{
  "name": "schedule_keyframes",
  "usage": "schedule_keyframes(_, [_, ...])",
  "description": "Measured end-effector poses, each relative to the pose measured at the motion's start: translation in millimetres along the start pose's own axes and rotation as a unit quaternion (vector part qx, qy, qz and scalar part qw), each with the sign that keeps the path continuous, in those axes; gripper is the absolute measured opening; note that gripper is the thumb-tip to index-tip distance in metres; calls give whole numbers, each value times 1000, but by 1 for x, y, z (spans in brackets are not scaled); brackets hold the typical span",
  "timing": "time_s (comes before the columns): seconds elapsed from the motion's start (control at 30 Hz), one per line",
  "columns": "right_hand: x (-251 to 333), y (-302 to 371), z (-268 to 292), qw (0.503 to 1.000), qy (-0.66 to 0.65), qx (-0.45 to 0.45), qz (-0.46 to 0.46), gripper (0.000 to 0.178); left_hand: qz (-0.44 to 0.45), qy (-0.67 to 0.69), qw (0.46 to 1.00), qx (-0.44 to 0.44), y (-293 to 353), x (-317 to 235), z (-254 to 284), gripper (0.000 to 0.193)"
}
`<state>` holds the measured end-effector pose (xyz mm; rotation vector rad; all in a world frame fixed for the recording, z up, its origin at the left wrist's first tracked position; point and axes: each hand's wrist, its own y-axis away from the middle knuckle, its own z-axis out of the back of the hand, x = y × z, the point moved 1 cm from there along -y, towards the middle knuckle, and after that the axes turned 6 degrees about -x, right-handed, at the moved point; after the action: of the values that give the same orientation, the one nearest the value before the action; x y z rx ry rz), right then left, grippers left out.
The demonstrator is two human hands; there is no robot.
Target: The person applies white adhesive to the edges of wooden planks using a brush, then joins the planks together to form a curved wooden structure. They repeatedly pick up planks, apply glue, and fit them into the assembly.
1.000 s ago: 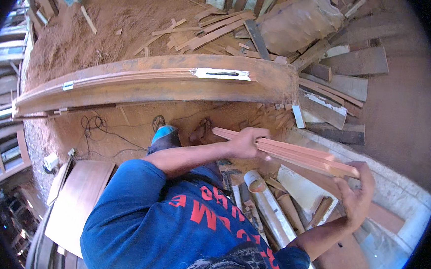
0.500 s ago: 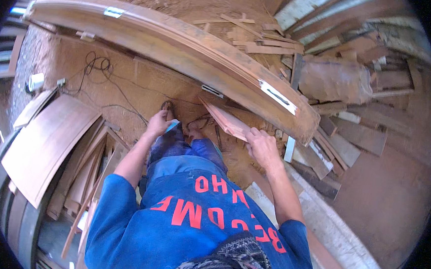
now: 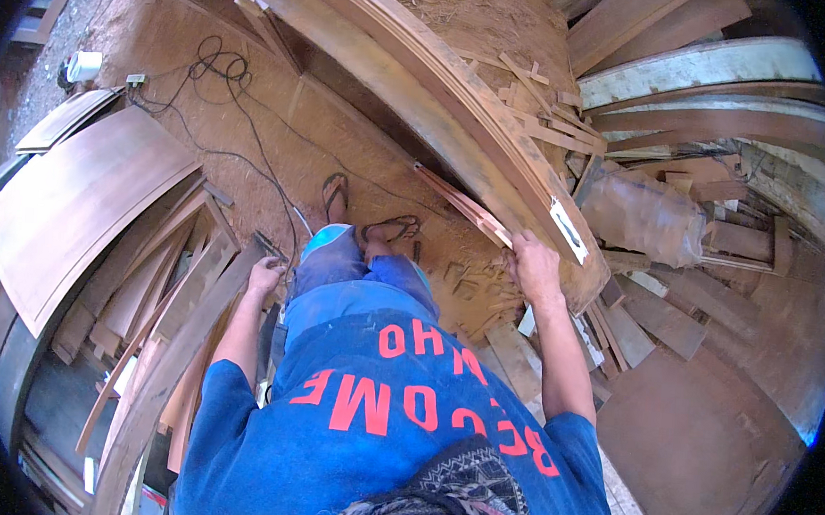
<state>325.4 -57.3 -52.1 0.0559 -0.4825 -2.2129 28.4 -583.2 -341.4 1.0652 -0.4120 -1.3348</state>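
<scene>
My right hand (image 3: 533, 268) is closed on the near end of several thin wooden strips (image 3: 468, 204). They slant away to the far left, beside a long, heavy wooden frame (image 3: 494, 154) that crosses the upper part of the view. My left hand (image 3: 265, 274) hangs low on the left with its fingers curled, near the upper end of a long plank (image 3: 179, 366). Whether anything is inside those fingers is hidden. Both feet, in flip-flops (image 3: 391, 226), stand on the dirt between the hands.
A black cable (image 3: 242, 105) lies looped across the ground. Leaning wood panels (image 3: 85, 209) and stacked offcuts (image 3: 160, 289) fill the left side. Scrap strips (image 3: 543, 124) lie beyond the frame. Boards (image 3: 664, 311) and a plastic-wrapped bundle (image 3: 647, 210) lie to the right.
My right hand has moved right with the strips, closer to the frame's near end. My left hand has dropped back toward the leaning wood on the left. The view has shifted.
</scene>
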Motion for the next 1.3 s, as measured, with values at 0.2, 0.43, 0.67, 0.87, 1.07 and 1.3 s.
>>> schedule_keyframes(0.2, [9,-7,-31,1000,7,-11,-16,17,-21,76,997,26,45,-88,7,48])
schedule_keyframes(0.43, [14,-18,-57,1000,6,-9,-19,17,-41,82,996,3,33,-73,26,47])
schedule_keyframes(0.67, [25,-30,-56,1000,16,23,-7,21,15,97,995,7,16,-4,24,48])
schedule_keyframes(0.87, [35,-49,-54,1000,17,17,17,13,26,86,996,11,15,4,13,48])
schedule_keyframes(1.07, [34,-68,-57,999,-10,-6,51,17,17,105,994,4,30,-41,25,46])
schedule_keyframes(1.3, [43,-87,-48,997,-48,-7,56,18,11,107,994,3,24,-47,39,45])
